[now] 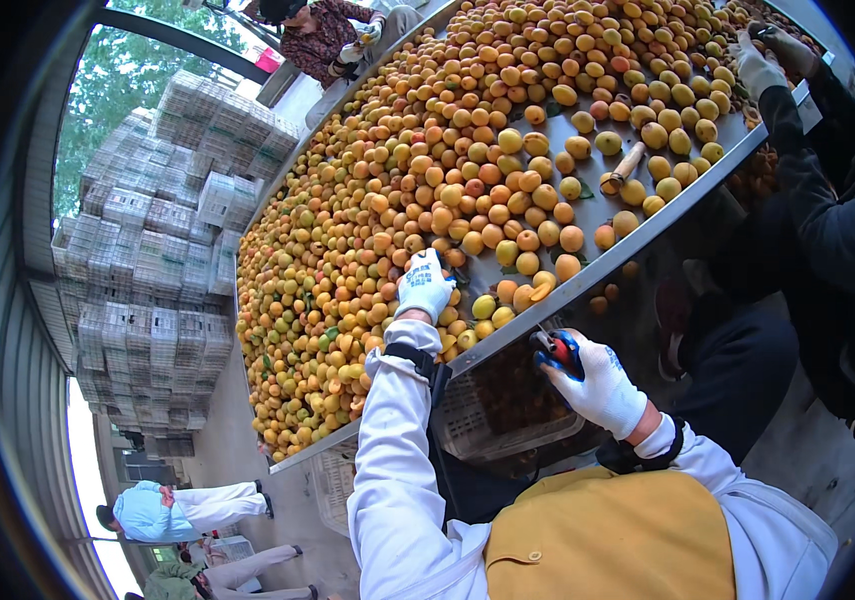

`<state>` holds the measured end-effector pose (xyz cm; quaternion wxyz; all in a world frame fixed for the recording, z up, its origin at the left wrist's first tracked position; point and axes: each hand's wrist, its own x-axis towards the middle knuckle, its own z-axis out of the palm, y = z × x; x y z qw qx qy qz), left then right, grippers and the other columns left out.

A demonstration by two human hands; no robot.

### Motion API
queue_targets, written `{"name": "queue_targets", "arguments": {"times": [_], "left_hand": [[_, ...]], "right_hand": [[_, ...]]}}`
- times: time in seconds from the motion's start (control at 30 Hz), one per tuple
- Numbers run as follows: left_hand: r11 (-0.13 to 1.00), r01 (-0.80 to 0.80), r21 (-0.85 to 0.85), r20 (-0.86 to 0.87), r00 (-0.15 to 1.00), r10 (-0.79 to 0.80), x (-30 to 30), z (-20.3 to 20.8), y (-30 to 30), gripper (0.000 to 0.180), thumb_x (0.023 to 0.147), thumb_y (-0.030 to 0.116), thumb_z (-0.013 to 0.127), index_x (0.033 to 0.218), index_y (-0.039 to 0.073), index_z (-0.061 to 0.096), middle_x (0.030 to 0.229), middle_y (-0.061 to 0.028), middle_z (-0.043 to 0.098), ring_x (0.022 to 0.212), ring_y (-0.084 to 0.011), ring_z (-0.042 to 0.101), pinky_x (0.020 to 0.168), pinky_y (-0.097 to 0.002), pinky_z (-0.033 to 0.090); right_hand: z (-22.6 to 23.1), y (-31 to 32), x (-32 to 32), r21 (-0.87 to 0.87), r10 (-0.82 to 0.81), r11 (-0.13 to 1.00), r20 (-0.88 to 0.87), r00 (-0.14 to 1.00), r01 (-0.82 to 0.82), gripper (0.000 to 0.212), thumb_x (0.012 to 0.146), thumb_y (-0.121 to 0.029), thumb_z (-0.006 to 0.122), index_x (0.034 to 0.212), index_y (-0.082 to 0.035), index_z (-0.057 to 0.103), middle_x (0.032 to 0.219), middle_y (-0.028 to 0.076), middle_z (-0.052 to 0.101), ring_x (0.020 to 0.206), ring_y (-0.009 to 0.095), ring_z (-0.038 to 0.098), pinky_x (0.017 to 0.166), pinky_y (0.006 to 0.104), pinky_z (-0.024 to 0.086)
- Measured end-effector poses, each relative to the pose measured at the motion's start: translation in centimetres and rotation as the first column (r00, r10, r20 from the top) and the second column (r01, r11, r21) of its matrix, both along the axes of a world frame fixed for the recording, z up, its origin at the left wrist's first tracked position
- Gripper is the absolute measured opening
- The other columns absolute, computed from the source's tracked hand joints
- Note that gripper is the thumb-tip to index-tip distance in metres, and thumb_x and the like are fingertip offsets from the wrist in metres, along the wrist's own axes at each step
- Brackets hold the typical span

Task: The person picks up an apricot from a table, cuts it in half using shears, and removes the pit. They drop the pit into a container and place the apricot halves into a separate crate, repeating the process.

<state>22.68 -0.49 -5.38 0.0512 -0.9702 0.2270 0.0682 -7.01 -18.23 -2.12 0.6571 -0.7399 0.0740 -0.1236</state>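
Note:
Apricots (pixel 347 250), yellow to orange, cover most of a metal-edged sorting table (pixel 577 275). My left hand (pixel 425 288), in a white glove with blue fingertips, reaches over the near edge and rests among the fruit. Its fingers bend down out of sight, so whether they hold an apricot is hidden. In front of the table edge, my right hand (pixel 597 385), also gloved, is closed around a small red-handled tool (pixel 551 349) with a dark tip. A split apricot (pixel 542 282) lies near the edge, between my hands.
A wooden-handled tool (pixel 624 168) lies on the table's right part. Another person's gloved hand (pixel 755 65) reaches in at the right; a person (pixel 322 40) sits at the far side. A plastic crate (pixel 517 425) stands below the edge. Crates (pixel 147 260) are stacked at left.

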Motion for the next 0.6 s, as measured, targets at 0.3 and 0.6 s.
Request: {"name": "queue_targets", "arguments": {"times": [0.3,0.6], "left_hand": [[0.189,-0.496,-0.848,-0.527,0.745,-0.409,-11.6,8.1,-0.2,0.040,0.097,0.013,0.062,0.132,-0.005,0.054,0.108,-0.0100,0.065,0.084,-0.0184,0.067,0.080,-0.0297,0.055],[-0.051,-0.576,-0.816,-0.463,0.704,-0.538,-18.5,9.4,0.8,0.050,0.092,-0.002,0.062,0.140,-0.005,0.048,0.130,-0.0194,0.060,0.113,-0.0273,0.064,0.100,-0.0417,0.052]], "right_hand": [[0.2,0.1,-1.3,0.042,-0.026,0.999,0.077,0.997,0.022,0.024,0.094,-0.013,0.065,0.112,0.001,0.061,0.088,0.023,0.066,0.081,0.042,0.066,0.069,0.0396,0.053],[0.9,2.8,-1.4,-0.054,0.113,0.993,0.166,0.980,-0.105,0.023,0.091,-0.008,0.068,0.110,-0.001,0.058,0.083,0.022,0.064,0.076,0.043,0.064,0.065,0.0400,0.051]]}}
